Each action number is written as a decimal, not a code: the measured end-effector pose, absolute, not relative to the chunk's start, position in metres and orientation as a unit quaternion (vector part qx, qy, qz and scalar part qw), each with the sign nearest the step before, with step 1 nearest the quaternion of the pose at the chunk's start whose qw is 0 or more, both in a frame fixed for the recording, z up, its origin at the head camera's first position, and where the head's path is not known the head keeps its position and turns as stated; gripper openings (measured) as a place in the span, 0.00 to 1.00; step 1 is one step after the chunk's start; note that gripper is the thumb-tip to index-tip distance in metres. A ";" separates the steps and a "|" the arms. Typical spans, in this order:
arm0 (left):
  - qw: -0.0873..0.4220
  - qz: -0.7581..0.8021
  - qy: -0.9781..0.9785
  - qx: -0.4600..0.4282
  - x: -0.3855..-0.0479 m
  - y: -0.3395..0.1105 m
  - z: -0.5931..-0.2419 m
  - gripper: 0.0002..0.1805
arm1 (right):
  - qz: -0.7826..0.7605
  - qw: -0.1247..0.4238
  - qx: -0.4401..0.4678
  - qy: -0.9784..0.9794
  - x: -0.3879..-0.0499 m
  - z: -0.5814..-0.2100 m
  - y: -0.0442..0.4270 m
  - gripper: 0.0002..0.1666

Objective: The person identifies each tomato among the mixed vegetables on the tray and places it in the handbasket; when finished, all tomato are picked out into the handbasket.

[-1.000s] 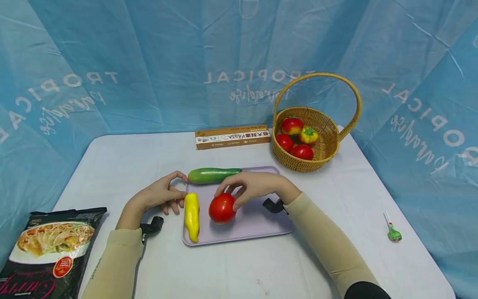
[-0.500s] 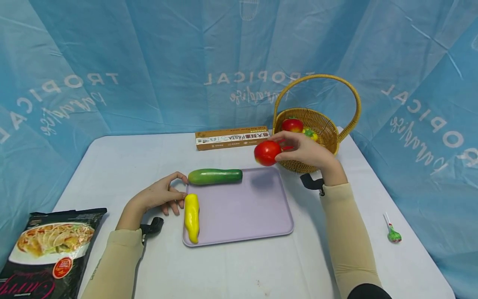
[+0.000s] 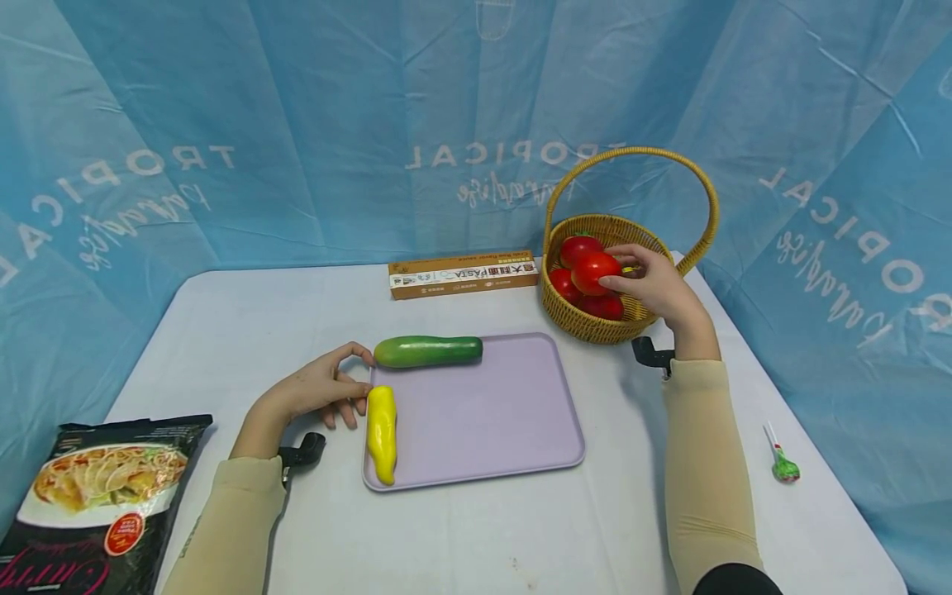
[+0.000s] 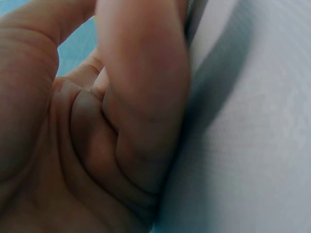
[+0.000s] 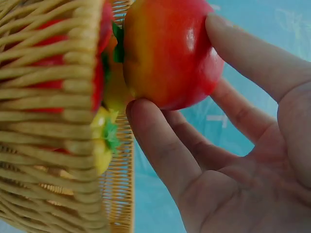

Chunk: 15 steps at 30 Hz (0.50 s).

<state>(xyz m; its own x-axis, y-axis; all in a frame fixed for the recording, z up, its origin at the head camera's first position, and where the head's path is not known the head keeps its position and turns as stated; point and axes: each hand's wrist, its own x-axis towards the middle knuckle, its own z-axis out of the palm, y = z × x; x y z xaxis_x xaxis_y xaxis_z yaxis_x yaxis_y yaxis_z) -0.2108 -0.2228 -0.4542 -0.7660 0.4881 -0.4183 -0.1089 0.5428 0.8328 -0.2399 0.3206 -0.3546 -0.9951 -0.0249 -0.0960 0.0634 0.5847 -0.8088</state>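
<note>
My right hand (image 3: 654, 285) pinches a red tomato (image 3: 595, 273) over the wicker basket (image 3: 595, 329), thumb on one side and fingers on the other. In the right wrist view that tomato (image 5: 170, 48) shows a yellowish base and green leaves, facing the basket. Several red tomatoes lie inside, and a yellow fruit with a green top (image 5: 103, 138) is partly hidden. My left hand (image 3: 316, 388) rests at the left edge of the lilac tray (image 3: 483, 421), index fingertip beside the green cucumber (image 3: 427, 351) and thumb tip at the yellow pepper (image 3: 383, 434). Both vegetables lie on the tray.
A brown pasta box (image 3: 463, 274) lies at the back, left of the basket, whose tall handle (image 3: 632, 151) arches above it. A black noodle packet (image 3: 104, 504) is at the front left. A green lollipop (image 3: 784, 467) lies at the right.
My right hand has lifted the tomato off the tray and carried it right and away from me, over the basket. The left hand has stayed at the tray's edge.
</note>
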 end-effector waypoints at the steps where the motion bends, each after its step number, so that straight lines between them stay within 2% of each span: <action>1: 0.322 0.464 0.817 0.116 -0.211 -0.223 -0.454 0.29 | -0.456 0.048 0.015 0.889 -0.241 -0.356 0.321 0.38; 15: 0.321 0.466 0.816 0.113 -0.209 -0.223 -0.453 0.30 | -0.448 0.049 0.028 0.892 -0.244 -0.367 0.322 0.41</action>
